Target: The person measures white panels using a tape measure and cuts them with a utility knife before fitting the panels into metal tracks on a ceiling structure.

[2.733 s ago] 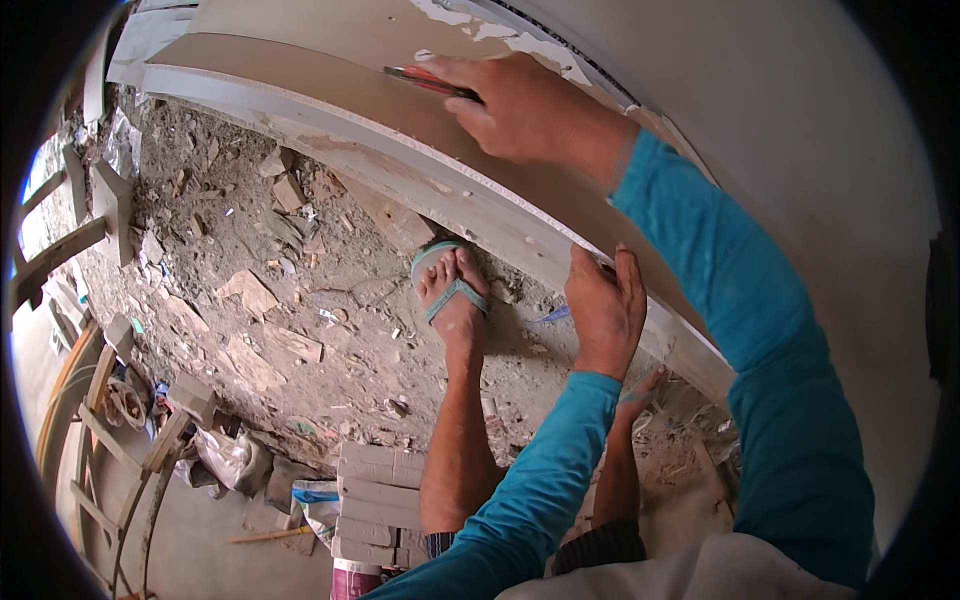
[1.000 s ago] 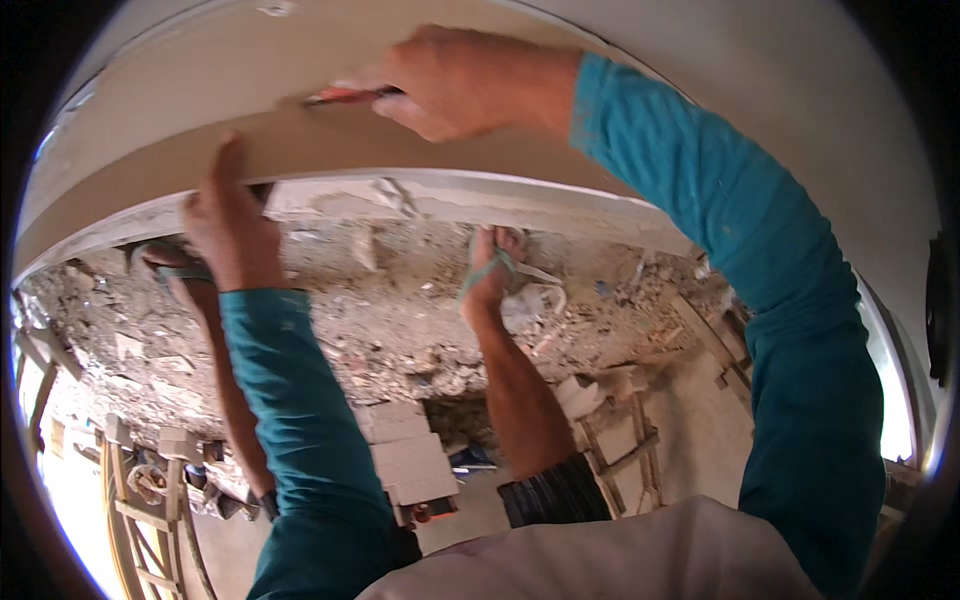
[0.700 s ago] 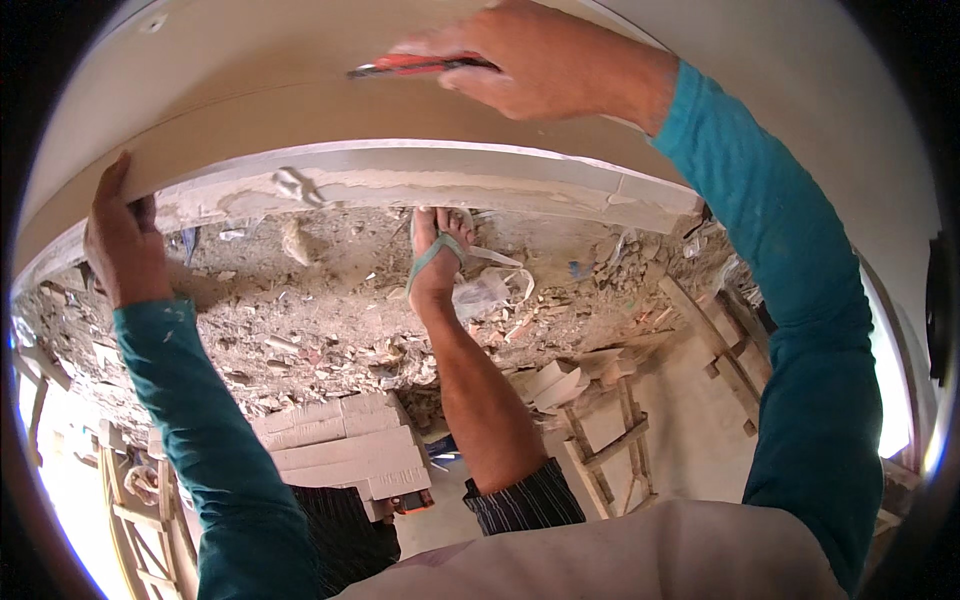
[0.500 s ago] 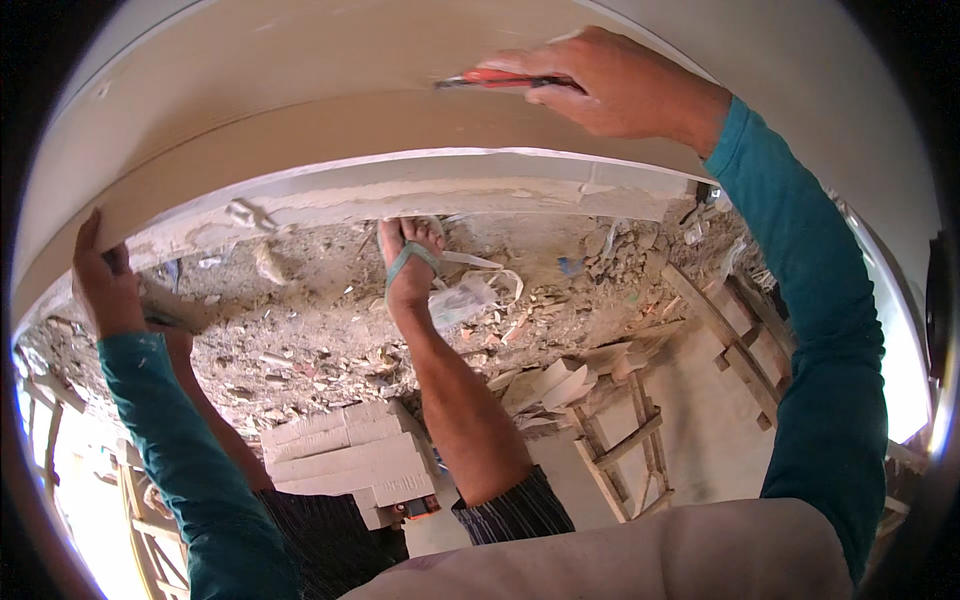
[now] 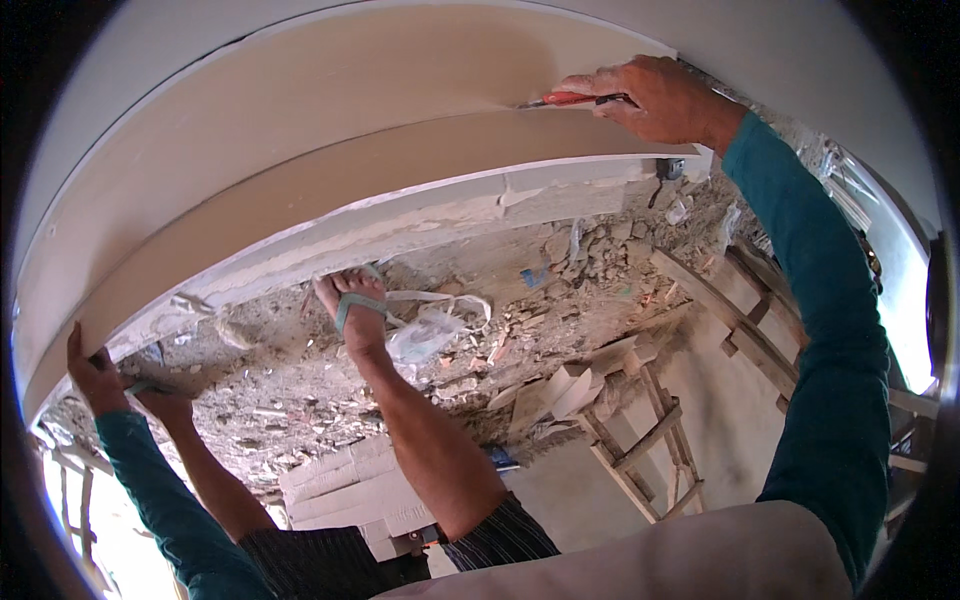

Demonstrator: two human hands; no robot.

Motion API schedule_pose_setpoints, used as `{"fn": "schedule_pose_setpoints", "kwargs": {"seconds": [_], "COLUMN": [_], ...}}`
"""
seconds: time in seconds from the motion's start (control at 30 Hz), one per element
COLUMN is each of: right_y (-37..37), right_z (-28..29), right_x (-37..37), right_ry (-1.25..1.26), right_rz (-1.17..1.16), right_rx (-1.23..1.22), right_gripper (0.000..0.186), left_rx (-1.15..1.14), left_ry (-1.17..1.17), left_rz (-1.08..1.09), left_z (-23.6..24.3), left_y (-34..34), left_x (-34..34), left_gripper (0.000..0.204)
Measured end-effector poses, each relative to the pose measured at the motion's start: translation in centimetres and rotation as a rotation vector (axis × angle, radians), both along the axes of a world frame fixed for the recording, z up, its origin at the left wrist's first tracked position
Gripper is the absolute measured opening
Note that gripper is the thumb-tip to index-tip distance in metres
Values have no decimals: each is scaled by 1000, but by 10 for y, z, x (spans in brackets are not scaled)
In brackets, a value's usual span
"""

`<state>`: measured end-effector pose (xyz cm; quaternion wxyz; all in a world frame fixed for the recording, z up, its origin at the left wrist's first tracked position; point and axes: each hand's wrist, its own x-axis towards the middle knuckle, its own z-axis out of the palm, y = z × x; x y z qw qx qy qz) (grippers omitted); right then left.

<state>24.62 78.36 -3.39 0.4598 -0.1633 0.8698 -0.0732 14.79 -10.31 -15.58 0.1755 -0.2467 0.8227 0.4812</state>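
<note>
My right hand (image 5: pixel 670 100) is closed round a red utility knife (image 5: pixel 575 98). The knife's tip points left and touches the tan face of a long plasterboard sheet (image 5: pixel 360 85). A thin dark line runs lengthwise along the sheet, from the knife tip toward the far left end. At the left, my left hand (image 5: pixel 95 380) grips the sheet's near edge, with the fingers partly hidden. A small dark and silver tool (image 5: pixel 670 168), apparently a tape measure, is by the sheet's right end.
Rubble (image 5: pixel 300 370) and a clear plastic bag (image 5: pixel 425 335) lie around my sandalled feet (image 5: pixel 355 305). Wooden frames (image 5: pixel 650 440) stand at the lower right. A stack of pale blocks (image 5: pixel 350 480) is between my legs. A pale wall (image 5: pixel 790 60) rises behind the sheet.
My right hand has moved the knife to the right along the sheet, and the dark line now reaches farther right. My left hand keeps its hold on the edge. The whole view has tilted.
</note>
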Motion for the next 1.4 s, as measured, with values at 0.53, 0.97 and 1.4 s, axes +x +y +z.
{"fn": "schedule_pose_setpoints", "kwargs": {"seconds": [0.53, 0.97, 1.4], "right_y": [181, 222, 164], "right_z": [14, 27, -92], "right_x": [67, 131, 225], "right_ry": [-85, 297, 191], "right_rz": [-5, -841, -1375], "right_rx": [459, 501, -149], "right_gripper": [44, 39, 49], "left_rx": [111, -670, 713], "left_ry": [-39, 439, -23], "left_rz": [167, -935, 599], "left_z": [-1, 0, 19], "left_y": [-34, -2, 125], "left_x": [-14, 14, 53], "left_gripper": [55, 56, 29]}}
